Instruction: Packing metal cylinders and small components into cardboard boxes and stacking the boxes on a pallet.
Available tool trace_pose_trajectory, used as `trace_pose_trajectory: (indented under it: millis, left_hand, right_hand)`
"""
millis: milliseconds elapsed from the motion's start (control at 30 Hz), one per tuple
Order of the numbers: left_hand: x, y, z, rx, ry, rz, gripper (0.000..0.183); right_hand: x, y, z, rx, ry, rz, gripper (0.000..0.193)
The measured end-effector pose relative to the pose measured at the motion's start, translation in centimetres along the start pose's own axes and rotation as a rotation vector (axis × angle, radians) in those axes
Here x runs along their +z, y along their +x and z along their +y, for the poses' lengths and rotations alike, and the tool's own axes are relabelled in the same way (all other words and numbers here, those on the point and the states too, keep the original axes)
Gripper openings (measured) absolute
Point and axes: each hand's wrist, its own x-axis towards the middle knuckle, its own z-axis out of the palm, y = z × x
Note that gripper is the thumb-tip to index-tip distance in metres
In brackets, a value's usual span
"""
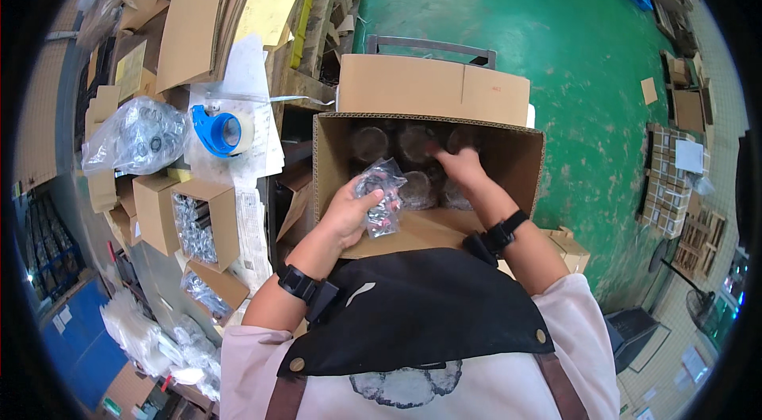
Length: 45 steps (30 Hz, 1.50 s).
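In front of me stands an open cardboard box (429, 124) with its flaps folded out. Inside it sit several round, clear-looking items (416, 144), dim in the shade. My left hand (353, 210), at the box's near left, is closed on a small clear plastic bag (382, 196) with shiny parts in it. Deeper in the box, my right hand (464, 166) reaches among the round items on the right. Its fingertips are dark and blurred, so whether they grip anything does not show.
On the bench to the left are a blue tape dispenser (216, 131), a clear bag of parts (143, 138), papers (246, 86) and small cartons of metal parts (205, 225). Cardboard sheets (194, 31) lean farther back. Stacked cartons (675, 174) stand across the green floor (595, 86).
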Motion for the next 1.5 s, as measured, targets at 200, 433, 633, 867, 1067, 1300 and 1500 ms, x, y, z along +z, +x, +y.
trace_pose_trajectory:
  millis: [200, 433, 633, 867, 1067, 1300, 1500]
  left_hand:
    - [-0.6, -2.0, -0.2, -0.023, 0.003, -0.105, 0.033]
    - [-1.8, -4.4, -1.0, 0.016, -0.021, -0.019, 0.027]
    - [-1.2, -5.2, -0.9, -0.022, -0.038, 0.06, 0.022]
    - [-1.0, -6.8, -0.4, -0.055, 0.02, 0.101, 0.03]
    - [-1.4, -8.6, 0.0, 0.136, -0.054, -0.102, 0.052]
    - [-1.4, -8.1, -0.6, 0.153, -0.17, -0.156, 0.057]
    - [-1.6, -7.3, -0.9, 0.049, 0.003, -0.093, 0.047]
  right_hand:
    - [3.4, -5.5, -2.5, -0.25, 0.137, -0.54, 0.022]
    - [2.3, -5.3, -4.3, -0.098, 0.192, -0.513, 0.019]
    - [5.9, -0.3, -3.4, -0.107, 0.205, -0.238, 0.027]
    - [5.6, -0.6, -1.0, -0.015, -0.032, -0.709, 0.032]
    - [6.8, 1.6, 1.1, -0.154, -0.572, -0.475, 0.05]
    - [4.6, -5.4, -4.3, -0.354, -0.103, -0.964, 0.025]
    - [1.2, -0.2, 0.8, -0.117, -0.403, -0.385, 0.035]
